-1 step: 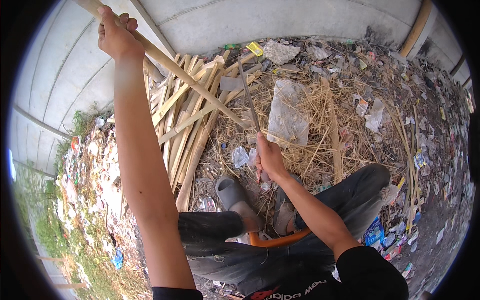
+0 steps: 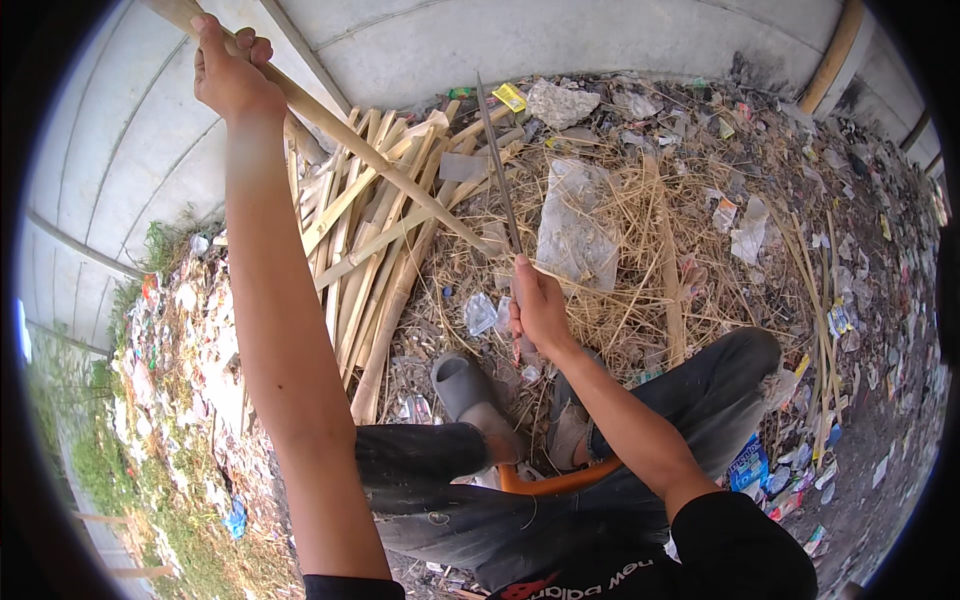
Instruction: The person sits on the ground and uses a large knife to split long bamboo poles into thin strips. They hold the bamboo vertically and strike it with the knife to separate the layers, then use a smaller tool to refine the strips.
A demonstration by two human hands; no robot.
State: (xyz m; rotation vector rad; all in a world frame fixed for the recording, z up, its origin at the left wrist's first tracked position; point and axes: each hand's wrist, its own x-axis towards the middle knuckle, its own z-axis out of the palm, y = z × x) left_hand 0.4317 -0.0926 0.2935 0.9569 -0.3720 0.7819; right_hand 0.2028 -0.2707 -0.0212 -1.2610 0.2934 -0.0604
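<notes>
High at the upper left, my left hand (image 2: 237, 82) is closed round a long bamboo strip (image 2: 395, 177). The strip slants down to the right, its lower end near the middle of the view. My right hand (image 2: 541, 308) grips a knife (image 2: 497, 165) with a long, narrow dark blade pointing up and away from me. Its handle is mostly hidden in my fingers. The blade stands just right of the strip's lower end; whether they touch I cannot tell. Behind the held strip lies a pile of split bamboo strips (image 2: 400, 290).
Dry straw-like shavings (image 2: 630, 230) and a clear plastic sheet (image 2: 578, 225) cover the ground ahead. Litter lies all round. A pale panel wall (image 2: 570, 40) closes off the far side, with a whitish rock (image 2: 562, 104) before it. My knees and grey shoe (image 2: 462, 385) are close below the knife.
My right hand and the knife have shifted slightly up and away, so the blade tip sits higher. My left hand and the bamboo strip have barely moved.
</notes>
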